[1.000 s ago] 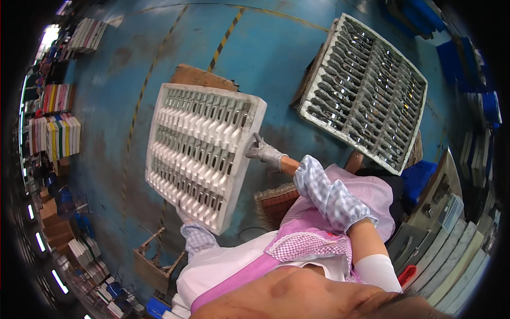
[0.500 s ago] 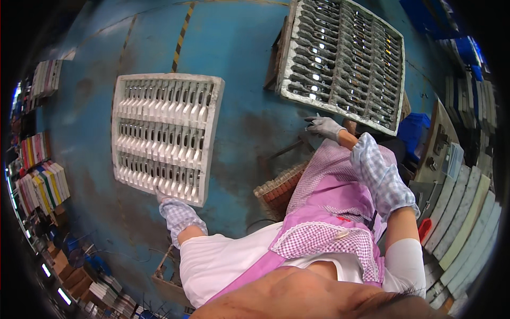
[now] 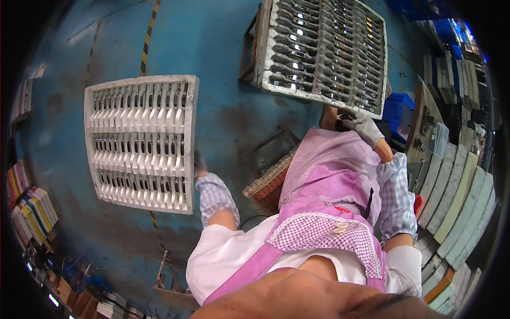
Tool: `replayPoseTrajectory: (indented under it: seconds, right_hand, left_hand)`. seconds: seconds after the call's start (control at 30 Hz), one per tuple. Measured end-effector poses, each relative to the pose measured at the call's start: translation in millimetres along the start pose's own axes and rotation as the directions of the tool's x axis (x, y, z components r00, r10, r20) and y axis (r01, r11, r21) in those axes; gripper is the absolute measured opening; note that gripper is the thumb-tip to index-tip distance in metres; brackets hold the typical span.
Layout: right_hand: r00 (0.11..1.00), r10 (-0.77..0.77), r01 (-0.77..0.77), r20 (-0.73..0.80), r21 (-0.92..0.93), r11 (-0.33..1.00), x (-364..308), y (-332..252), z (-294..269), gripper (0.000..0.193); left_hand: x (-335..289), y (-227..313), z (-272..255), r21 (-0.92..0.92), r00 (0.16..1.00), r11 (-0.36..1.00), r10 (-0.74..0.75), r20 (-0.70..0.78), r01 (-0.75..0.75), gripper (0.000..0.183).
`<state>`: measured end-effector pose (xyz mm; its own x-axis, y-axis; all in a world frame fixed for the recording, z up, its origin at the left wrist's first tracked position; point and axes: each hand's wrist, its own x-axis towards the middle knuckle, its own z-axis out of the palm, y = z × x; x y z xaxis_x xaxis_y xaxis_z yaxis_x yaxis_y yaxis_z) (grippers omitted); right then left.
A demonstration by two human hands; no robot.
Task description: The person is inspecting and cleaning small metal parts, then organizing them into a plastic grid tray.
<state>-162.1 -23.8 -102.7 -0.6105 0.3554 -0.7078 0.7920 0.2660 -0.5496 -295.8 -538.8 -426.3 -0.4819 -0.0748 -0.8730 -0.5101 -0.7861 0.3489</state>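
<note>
A white foam tray at the left holds three rows of slim metal parts in its slots, each row above a band of white ribs. My left hand, in a dark grey glove and checked sleeve, is at the tray's right edge; its fingers are hidden. To the right, a dirtier grey foam tray carries rows of shiny metal parts. Close below its near edge is my right hand, in a pale grey glove, with fingers reaching leftward and nothing visible in them. Whether that hand touches the tray is unclear.
A brown ribbed bundle lies near my apron. Blue bins stand beyond my right hand. Stacked foam trays line the right side, more stacks the far left. Striped tape crosses the blue floor.
The view has shifted, moving both trays leftward in it. My left hand has gone from the white tray's near edge to its right edge. My right hand has swung rightward along the grey tray's near edge.
</note>
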Motion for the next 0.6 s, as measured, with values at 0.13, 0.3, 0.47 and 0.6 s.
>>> replayPoseTrajectory:
  seconds: [0.13, 0.3, 0.47, 0.6]
  right_hand:
    - [0.997, -0.037, 0.031, -0.066, -0.098, 0.995, -19, -12, -13, 0.041]
    - [0.998, -0.051, 0.042, -0.027, -0.253, 0.966, -39, 9, -38, 0.050]
    - [0.993, 0.116, -0.116, 0.011, 0.027, 0.993, -50, 25, -56, 0.051]
    - [1.000, -0.007, 0.007, -0.001, -0.317, 0.948, -54, 18, -59, 0.043]
  left_hand:
    - [40, -10, 38, 0.018, 0.999, 0.999, -0.050, -0.004, 0.050, 0.064]
    - [54, -33, 50, 0.046, 0.996, 0.995, -0.087, -0.019, 0.088, 0.062]
    - [59, -47, 50, 0.080, 0.994, 0.991, -0.107, -0.029, 0.109, 0.061]
    - [49, -57, 47, 0.114, 0.990, 0.984, -0.131, -0.059, 0.137, 0.060]
